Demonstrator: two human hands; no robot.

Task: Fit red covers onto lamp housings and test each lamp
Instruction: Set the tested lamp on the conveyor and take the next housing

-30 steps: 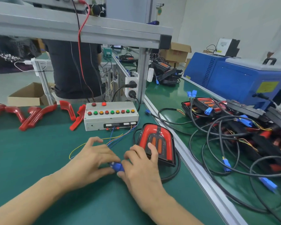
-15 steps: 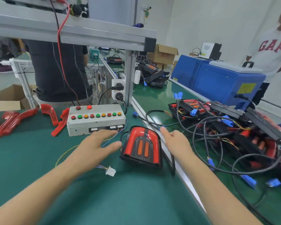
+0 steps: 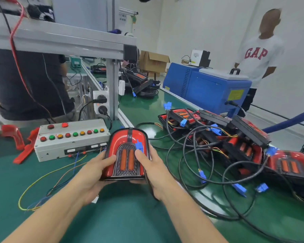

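Both hands, left hand (image 3: 93,174) and right hand (image 3: 153,171), clamp curled fingers (image 3: 139,155) on the glossy arch-shaped red lamp (image 3: 125,155); a blue plastic connector (image 3: 139,146) sits beside the right thumb.

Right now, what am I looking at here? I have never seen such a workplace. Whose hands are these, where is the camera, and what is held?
The camera sits on a worker's head and looks down at that person's own arms. The left hand and the right hand together grip a red lamp above the green table; a blue plug lies against it by the right thumb. Behind stands a grey button box. On the right lies a pile of lamps and black cables. Loose red covers lie on the left.
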